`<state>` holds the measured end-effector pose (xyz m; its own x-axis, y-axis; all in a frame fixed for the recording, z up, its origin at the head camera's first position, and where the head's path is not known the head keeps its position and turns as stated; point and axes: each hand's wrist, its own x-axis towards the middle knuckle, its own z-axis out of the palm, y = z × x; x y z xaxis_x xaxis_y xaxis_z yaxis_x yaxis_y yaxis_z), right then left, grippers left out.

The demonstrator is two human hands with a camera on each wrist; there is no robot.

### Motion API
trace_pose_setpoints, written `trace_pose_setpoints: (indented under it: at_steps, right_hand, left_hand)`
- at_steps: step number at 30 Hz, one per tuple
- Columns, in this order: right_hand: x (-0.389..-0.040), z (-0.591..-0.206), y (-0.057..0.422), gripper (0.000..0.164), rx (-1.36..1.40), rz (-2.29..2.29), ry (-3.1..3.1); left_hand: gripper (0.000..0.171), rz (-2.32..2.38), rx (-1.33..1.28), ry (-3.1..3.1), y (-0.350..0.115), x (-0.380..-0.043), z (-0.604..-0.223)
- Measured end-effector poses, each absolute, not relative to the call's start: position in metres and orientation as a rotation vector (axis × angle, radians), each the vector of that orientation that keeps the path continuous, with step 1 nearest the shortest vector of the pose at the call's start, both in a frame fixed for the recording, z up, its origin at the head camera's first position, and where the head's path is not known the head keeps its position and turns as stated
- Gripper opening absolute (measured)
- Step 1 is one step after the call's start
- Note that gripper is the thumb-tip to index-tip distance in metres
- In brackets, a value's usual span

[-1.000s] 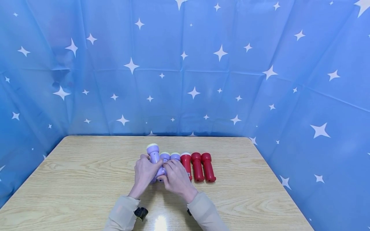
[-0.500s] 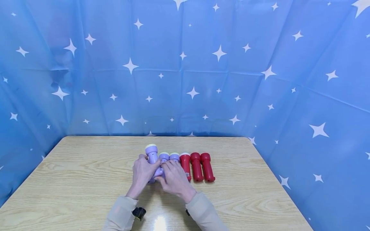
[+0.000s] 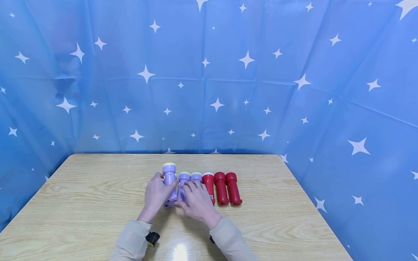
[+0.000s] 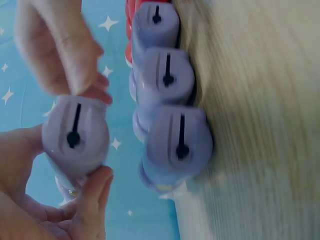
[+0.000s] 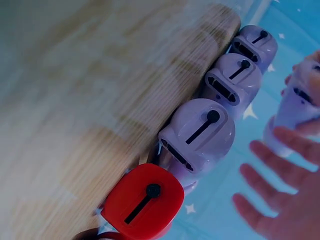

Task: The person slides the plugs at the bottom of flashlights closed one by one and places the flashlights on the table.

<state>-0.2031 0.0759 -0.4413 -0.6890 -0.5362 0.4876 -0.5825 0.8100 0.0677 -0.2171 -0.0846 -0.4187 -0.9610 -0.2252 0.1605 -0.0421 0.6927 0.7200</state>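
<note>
My left hand (image 3: 156,194) grips a lavender flashlight (image 3: 169,177) with a pale rim, raised above the left end of a row of flashlights. Its tail end (image 4: 75,131), with a black slot, faces the left wrist camera, thumb and fingers on either side. Three more lavender flashlights (image 5: 197,135) lie side by side on the table; the raised one partly hides the leftmost from above. My right hand (image 3: 198,201) hovers over the lavender ones, fingers spread and apart from the raised flashlight in the right wrist view. It covers part of the nearest red flashlight (image 3: 209,180).
Two further red flashlights (image 3: 222,189) continue the row to the right. The wooden table (image 3: 277,210) extends around it on all sides. Behind the far edge hangs a blue curtain (image 3: 183,94) with white stars.
My left hand has shifted slightly left with the flashlight, which has turned from slanted to nearly straight. The right fingers have come off its tail end.
</note>
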Motion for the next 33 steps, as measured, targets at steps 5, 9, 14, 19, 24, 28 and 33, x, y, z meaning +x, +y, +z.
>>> trace_pose_setpoints:
  at_steps: [5,9,14,19,24,28,33]
  right_hand:
    - [-0.202,-0.442,0.077,0.054,0.714,0.116,-2.663]
    - [-0.203,-0.442,0.079,0.057,0.625,0.144,-2.793]
    - [-0.203,-0.441,0.081,0.061,0.542,0.168,-2.909]
    - [-0.201,-0.441,0.083,0.064,0.506,0.182,-2.960]
    - [-0.200,-0.443,0.085,0.065,0.485,0.221,-3.010]
    - [-0.201,-0.443,0.085,0.065,0.473,0.246,-3.036]
    - [-0.201,-0.443,0.086,0.065,0.468,0.235,-3.032]
  left_hand:
    - [0.060,-1.066,0.245,-2.719,-0.099,-0.219,-0.417]
    - [0.062,-1.008,0.257,-2.764,-0.109,-0.220,-0.417]
    - [0.053,-0.959,0.268,-2.807,-0.117,-0.221,-0.422]
    - [0.047,-0.946,0.275,-2.876,-0.120,-0.221,-0.428]
    - [0.045,-0.921,0.292,-2.913,-0.122,-0.222,-0.433]
    - [0.042,-0.909,0.297,-2.923,-0.122,-0.223,-0.437]
    - [0.044,-0.888,0.302,-2.942,-0.122,-0.224,-0.440]
